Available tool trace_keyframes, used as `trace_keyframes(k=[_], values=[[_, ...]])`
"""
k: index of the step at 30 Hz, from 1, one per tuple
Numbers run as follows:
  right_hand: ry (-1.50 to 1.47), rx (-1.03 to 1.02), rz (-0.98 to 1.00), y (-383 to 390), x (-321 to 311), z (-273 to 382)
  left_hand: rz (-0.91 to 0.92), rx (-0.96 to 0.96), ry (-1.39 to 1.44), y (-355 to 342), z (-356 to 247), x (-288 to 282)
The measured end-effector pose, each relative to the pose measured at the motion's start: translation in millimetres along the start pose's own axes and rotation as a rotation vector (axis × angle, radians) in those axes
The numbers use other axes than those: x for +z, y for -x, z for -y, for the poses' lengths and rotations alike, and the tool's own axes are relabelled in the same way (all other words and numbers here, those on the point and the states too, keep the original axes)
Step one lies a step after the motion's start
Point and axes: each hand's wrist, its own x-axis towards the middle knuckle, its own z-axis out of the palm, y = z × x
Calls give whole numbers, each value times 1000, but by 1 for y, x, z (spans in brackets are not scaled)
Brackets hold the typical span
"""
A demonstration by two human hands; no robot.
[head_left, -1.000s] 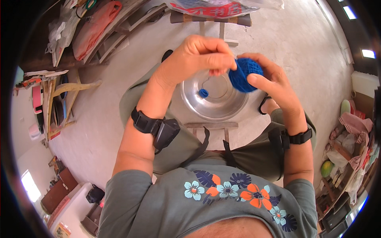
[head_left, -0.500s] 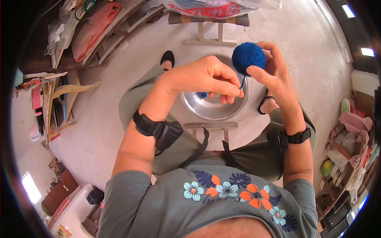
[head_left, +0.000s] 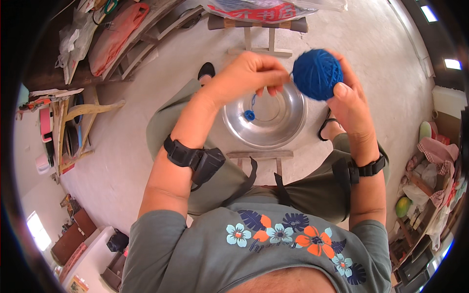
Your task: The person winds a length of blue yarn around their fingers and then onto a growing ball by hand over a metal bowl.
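My right hand [head_left: 350, 100] is wrapped round the far and right sides of a blue ball of yarn [head_left: 317, 74], its thumb on the near side. To the left, my left hand [head_left: 259, 73] pinches a strand of the blue yarn close to the ball. Both hands are raised above a round metal basin [head_left: 288, 134]. Down in the basin lies a small blue bundle of yarn [head_left: 249, 115], from which a strand rises toward my left hand. The fingers of my left hand hide part of that strand.
A low wooden stand [head_left: 259, 154] is near my knees. Beyond the basin, a bench [head_left: 234, 23] bears a plastic bag [head_left: 264, 10]. Wooden racks with bags [head_left: 117, 39] stand at the far left; cloths and bags [head_left: 435, 161] are piled at the right.
My left hand has moved up and away from me. The ball of yarn has turned and shifted slightly right with my right hand. More of the basin and the small bundle shows.
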Motion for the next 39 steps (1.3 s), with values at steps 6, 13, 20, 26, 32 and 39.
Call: trace_keyframes(k=[6, 13, 20, 26, 32, 39], values=[[389, 63, -147, -5, -1, -5, 440, -108, -127, 14, -16, 4], [274, 213, 88, 0, 4, 3, 154, 116, 47, 11, -14, -8], [47, 38, -23, -1, 5, 3, 126, -46, -24, 2, 4, 3], [288, 12, -166, -4, 0, -3, 497, -189, -186, 13, -11, 6], [340, 188, 46, -2, 3, 2, 178, 245, 123, 13, -12, -10], [73, 56, -8, -2, 0, 2, 4, 23, 65, 1, 2, 1]])
